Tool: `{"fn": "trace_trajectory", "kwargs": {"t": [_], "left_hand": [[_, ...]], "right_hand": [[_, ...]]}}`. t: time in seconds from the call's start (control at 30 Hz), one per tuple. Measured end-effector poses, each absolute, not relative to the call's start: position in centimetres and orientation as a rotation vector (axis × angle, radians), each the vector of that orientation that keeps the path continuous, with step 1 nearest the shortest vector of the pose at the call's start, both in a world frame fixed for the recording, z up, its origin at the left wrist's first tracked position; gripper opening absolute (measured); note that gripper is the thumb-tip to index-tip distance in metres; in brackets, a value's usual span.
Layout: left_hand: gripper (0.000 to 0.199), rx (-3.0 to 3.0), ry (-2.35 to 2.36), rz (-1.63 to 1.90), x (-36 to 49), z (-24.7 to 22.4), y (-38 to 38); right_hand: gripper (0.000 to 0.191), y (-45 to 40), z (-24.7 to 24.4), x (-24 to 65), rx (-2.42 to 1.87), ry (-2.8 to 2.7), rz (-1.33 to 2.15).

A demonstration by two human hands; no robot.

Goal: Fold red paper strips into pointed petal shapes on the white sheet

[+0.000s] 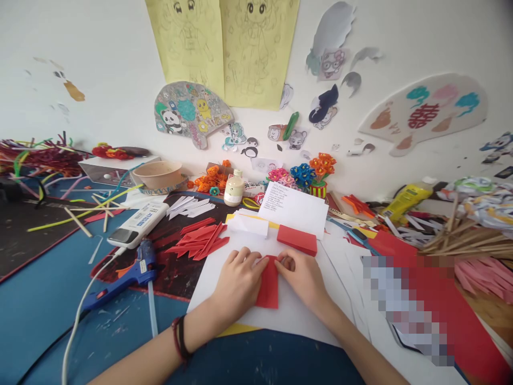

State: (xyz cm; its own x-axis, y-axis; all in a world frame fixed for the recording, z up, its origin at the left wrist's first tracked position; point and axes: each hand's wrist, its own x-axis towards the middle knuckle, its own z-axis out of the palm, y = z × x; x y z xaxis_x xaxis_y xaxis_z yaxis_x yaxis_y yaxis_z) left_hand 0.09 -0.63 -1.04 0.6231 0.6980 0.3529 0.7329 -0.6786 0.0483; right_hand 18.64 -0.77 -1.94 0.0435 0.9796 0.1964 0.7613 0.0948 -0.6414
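Note:
A small piece of red paper (269, 291) lies on white sheets (306, 315) in front of me. My left hand (239, 279) has its fingers closed at the paper's upper left, covering that side. At the upper right corner, my right hand (302, 275) pinches the paper's edge between thumb and bent fingers. Just beyond my hands sits a stack of red paper (297, 240), and to its left a folded white paper piece (249, 224). Left of my hands is a pile of red paper strips (199, 239).
A blue glue gun (128, 283) and a white power strip (139, 224) with a cable lie on the left. A glue bottle (234, 190) and a handwritten white sheet (294, 208) are at the back. On the right are a large red sheet (444, 299) and brown strips (449, 227).

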Motion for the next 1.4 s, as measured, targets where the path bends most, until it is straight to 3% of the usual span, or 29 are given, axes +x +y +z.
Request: {"fn": "trace_trajectory", "kwargs": {"t": [0.27,0.77,1.4], "left_hand": [[0.025,-2.720,-1.218,-0.548,-0.1,-1.3,-0.6],[0.025,-2.711,-1.224,-0.496,0.2,-1.5,-0.7],[0.023,-2.714,-1.243,-0.492,0.3,-1.6,-0.7]], "right_hand": [[0.009,-1.1,-2.1,18.3,-1.691,-1.775,0.362],[0.025,-1.8,-2.8,17.9,-1.371,-1.965,0.202],[0.022,-1.7,-2.6,17.7,-1.322,-2.004,0.195]]}}
